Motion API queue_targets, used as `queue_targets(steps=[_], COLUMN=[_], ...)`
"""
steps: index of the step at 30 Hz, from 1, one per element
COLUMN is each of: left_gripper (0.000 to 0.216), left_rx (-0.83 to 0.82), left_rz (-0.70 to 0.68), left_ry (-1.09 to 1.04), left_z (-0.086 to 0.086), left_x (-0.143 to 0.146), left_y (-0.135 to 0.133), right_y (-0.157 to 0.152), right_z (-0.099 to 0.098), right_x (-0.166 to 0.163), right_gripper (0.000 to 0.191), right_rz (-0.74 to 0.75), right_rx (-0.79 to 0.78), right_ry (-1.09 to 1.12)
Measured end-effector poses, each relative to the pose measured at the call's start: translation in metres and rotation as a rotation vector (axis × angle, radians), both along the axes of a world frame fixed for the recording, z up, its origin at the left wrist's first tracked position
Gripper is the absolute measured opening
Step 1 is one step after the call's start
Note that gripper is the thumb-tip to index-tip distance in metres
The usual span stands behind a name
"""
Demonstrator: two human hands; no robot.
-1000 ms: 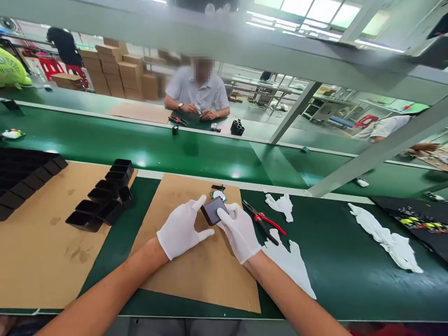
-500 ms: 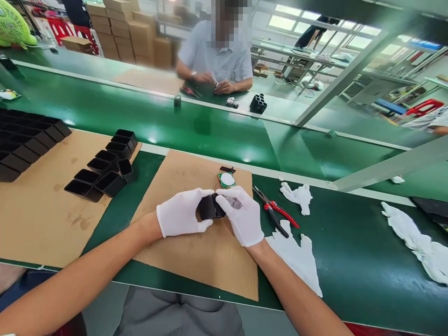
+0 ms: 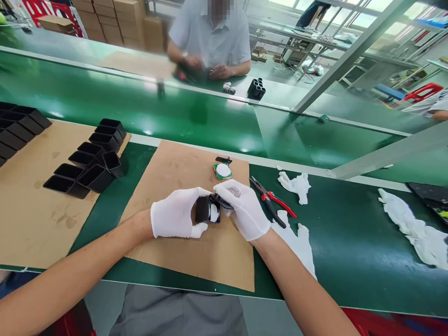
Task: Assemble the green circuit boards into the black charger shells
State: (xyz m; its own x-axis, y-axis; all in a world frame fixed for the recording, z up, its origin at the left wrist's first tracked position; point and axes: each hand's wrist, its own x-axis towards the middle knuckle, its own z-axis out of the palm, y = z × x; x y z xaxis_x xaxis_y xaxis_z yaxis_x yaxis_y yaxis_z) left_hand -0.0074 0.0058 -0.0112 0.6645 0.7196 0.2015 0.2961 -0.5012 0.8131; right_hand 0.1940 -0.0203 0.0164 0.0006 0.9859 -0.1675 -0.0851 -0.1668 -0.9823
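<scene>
bare forearms (image 3: 94, 259) slant inward from the near edge of the counter (image 3: 350, 238). the gloved left hand (image 3: 178, 213) curls around a black case (image 3: 202, 210), digits on its near and far sides, its open end facing right. the right hand (image 3: 243, 210), fingers bent, pinches a flat black piece (image 3: 225, 203) at that opening, above the cardboard sheet (image 3: 210, 263). just beyond lies a green board (image 3: 223, 171).
</scene>
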Motion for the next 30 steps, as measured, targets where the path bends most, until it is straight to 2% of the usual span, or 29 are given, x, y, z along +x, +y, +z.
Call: queue_targets(steps=[5, 9, 11, 13, 16, 18, 23, 27, 30], left_gripper=[0.045, 0.041, 0.041, 0.042, 0.043, 0.042, 0.042, 0.046, 0.050], left_rx=[-0.104, -0.137, -0.093, -0.043, -0.016, -0.023, 0.022, 0.124, 0.175], left_rz=[0.140, 0.267, 0.305, 0.322, 0.333, 0.345, 0.399, 0.407, 0.395], left_ry=[-0.118, -0.141, -0.115, -0.103, -0.128, -0.146, -0.131, -0.096, -0.065], left_z=[0.004, 0.010, 0.011, 0.011, 0.008, 0.006, 0.007, 0.007, 0.003], left_x=[0.000, 0.000, 0.000, 0.000, 0.002, 0.003, 0.003, 0.003, 0.004], left_y=[0.004, 0.007, 0.008, 0.007, 0.005, 0.003, 0.005, 0.004, 0.001], right_y=[-0.005, -0.011, -0.014, -0.015, -0.017, -0.017, -0.017, -0.014, -0.013], right_z=[-0.001, -0.002, -0.004, -0.006, -0.007, -0.006, -0.003, -0.006, -0.010], right_x=[-0.002, -0.004, -0.007, -0.011, -0.014, -0.014, -0.012, -0.011, -0.010], right_gripper=[0.028, 0.007, 0.012, 0.021, 0.017, 0.022, 0.006, 0.025, 0.028], right_rz=[-0.107, -0.137, -0.105, -0.115, -0.207, -0.222, -0.168, -0.125, -0.067], right_rx=[0.091, 0.374, 0.460, 0.494, 0.504, 0.508, 0.588, 0.607, 0.603], right_ry=[0.132, -0.132, -0.279, -0.360, -0.458, -0.533, -0.697, -0.739, -0.761])
